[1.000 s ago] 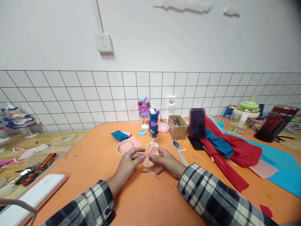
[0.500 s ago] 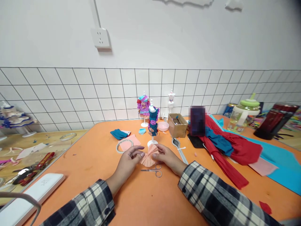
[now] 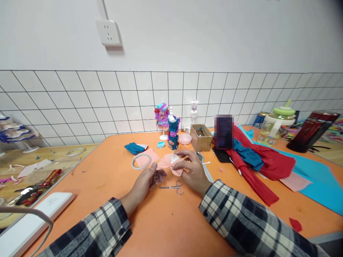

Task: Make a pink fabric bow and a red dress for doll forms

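In my right hand is a peach crepe paper bow, pinched near its gathered right part; the fingers hide some of it. My left hand is just left of the bow, thumb up and fingers loosely bent, holding nothing that I can see. Small metal scissors lie on the orange table below the bow. Right behind it stands a mini dress form in a dark teal dress with purple trim, its white base partly covered by the bow.
A tape roll rests on a peach paper sheet. Behind are a cardboard box, a pink bowl and a second dressed form. Red crepe paper, a jug and a dark flask occupy the right side.
My left hand has let go of the bow and moved slightly left and down. My right hand keeps hold, its fingers raised, and the bow has turned. The view has tilted slightly.
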Demonstrator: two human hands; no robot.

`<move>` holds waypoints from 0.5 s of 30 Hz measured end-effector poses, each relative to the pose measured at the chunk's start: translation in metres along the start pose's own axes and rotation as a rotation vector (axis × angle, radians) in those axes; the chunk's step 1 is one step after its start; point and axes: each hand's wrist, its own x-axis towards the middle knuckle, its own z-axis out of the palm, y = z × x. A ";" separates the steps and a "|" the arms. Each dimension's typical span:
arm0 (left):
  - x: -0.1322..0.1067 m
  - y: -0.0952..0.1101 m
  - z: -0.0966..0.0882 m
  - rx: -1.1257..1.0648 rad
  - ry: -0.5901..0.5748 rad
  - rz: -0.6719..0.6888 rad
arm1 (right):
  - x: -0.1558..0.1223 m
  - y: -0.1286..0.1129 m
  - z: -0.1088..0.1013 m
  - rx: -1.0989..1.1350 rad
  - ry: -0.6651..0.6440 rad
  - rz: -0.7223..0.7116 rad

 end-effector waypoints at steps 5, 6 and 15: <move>-0.001 -0.002 0.001 0.026 -0.004 0.104 | 0.000 -0.003 -0.004 -0.105 -0.216 -0.097; -0.001 -0.001 0.000 0.091 0.015 0.125 | 0.000 -0.004 -0.006 -0.087 -0.255 -0.093; -0.004 0.005 0.007 0.515 -0.020 0.200 | -0.002 0.001 0.004 0.377 -0.328 0.462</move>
